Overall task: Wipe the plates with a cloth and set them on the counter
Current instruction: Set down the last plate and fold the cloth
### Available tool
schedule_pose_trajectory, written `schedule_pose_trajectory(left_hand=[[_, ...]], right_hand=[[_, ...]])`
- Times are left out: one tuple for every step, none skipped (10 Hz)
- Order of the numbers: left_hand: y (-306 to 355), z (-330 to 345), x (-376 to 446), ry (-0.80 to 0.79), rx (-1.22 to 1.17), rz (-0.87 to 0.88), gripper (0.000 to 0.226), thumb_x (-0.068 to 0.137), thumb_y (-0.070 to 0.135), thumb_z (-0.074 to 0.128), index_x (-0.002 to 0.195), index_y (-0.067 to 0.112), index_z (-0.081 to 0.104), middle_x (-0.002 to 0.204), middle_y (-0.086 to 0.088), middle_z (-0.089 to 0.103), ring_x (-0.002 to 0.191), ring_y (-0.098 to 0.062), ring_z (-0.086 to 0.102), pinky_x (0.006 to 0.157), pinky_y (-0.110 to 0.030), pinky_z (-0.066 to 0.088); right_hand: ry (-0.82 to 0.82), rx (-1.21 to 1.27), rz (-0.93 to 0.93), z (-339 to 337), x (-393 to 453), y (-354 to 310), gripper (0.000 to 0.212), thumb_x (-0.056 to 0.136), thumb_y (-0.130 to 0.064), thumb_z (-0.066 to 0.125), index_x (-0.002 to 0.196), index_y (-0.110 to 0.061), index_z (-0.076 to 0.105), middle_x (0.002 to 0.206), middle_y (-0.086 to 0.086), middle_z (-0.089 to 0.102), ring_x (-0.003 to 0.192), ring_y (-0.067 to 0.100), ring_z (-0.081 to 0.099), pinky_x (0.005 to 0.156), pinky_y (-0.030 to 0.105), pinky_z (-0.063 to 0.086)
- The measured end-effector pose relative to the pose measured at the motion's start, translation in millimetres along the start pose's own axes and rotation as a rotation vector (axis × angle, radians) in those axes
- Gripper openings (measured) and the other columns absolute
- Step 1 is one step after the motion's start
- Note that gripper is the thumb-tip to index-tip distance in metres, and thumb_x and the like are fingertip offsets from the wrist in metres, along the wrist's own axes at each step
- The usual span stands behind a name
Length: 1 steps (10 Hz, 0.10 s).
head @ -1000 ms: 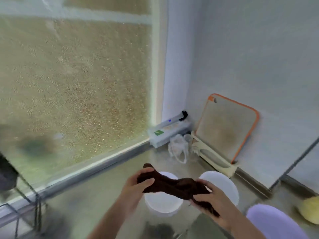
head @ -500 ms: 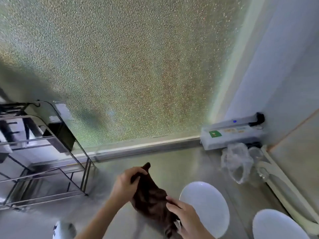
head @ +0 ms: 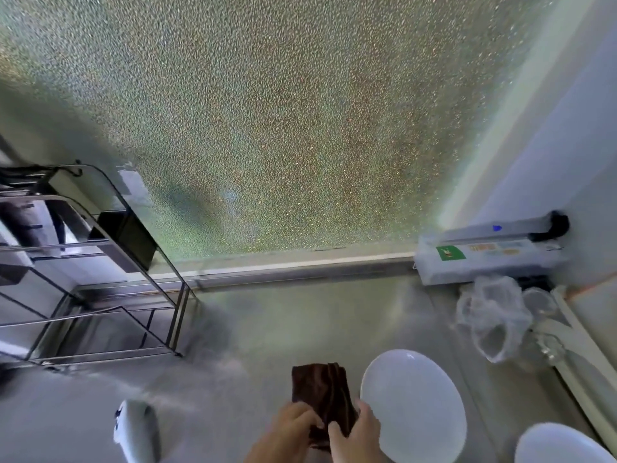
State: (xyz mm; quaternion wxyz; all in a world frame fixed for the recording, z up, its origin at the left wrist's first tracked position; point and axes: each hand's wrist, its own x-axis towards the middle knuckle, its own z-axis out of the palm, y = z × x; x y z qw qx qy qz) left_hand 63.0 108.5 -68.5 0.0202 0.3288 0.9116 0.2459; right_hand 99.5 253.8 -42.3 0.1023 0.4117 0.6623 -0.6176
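Both hands [head: 329,429] grip the folded brown cloth [head: 320,392].

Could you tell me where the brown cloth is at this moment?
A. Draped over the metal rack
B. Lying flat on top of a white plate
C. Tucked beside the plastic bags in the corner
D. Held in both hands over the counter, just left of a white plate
D: the left hand and right hand both grip the brown cloth, which sits beside the nearer white plate.
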Motion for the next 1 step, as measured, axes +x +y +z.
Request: schedule_pose_trajectory(left_hand=[[-15.9,11.4,15.3,-0.071,0.233,0.032,0.039,0.069,0.033,0.045,0.102,0.033,0.066,0.114,0.009,0.072,0.098,-0.007,0.070,0.076,-0.017,0.053]], right_hand=[[0.113,-0.480,-0.313,-1.0,19.4,22.3,0.075,0.034,-0.053,0.071,0.104,-0.028,0.066,0.139,0.006,0.045,0.087,0.018,0.068,0.062,0.026,0.059]])
